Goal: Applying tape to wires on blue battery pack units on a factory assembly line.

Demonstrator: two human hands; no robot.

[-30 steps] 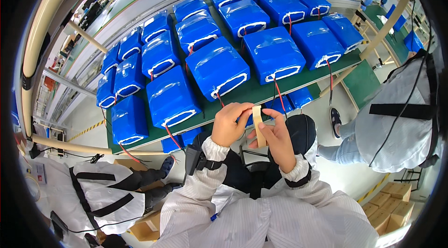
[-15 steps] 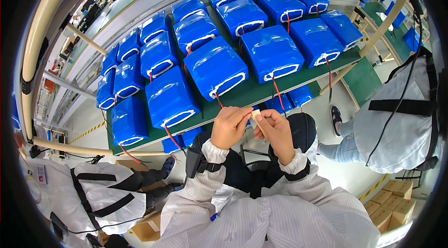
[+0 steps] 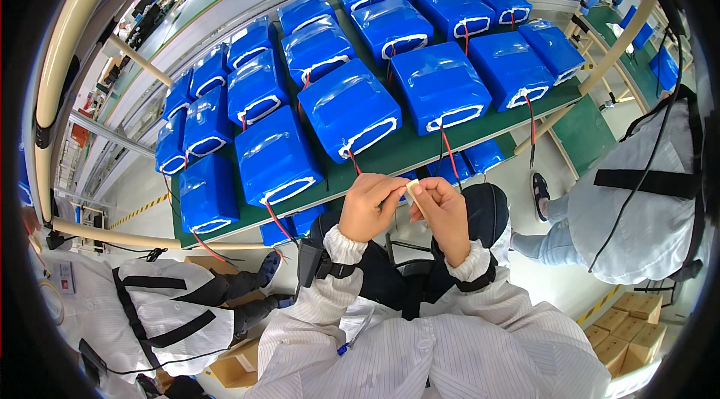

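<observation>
Both hands up close together, left hand (image 3: 369,208) and right hand (image 3: 444,213) fingers clamped on a small beige tape strip (image 3: 413,190), apparently peeling it ready, with the nearest blue battery pack (image 3: 349,109) just beyond the fingers likely needing careful placement next.

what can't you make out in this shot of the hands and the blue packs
- Head view: pale strip mostly covered by the left hand and right hand; its kind is unclear.
- Blue packs: markings too small to read.
- Lower shelf packs mostly hidden by the green table.
- Seated person cut off by the right rim.
</observation>
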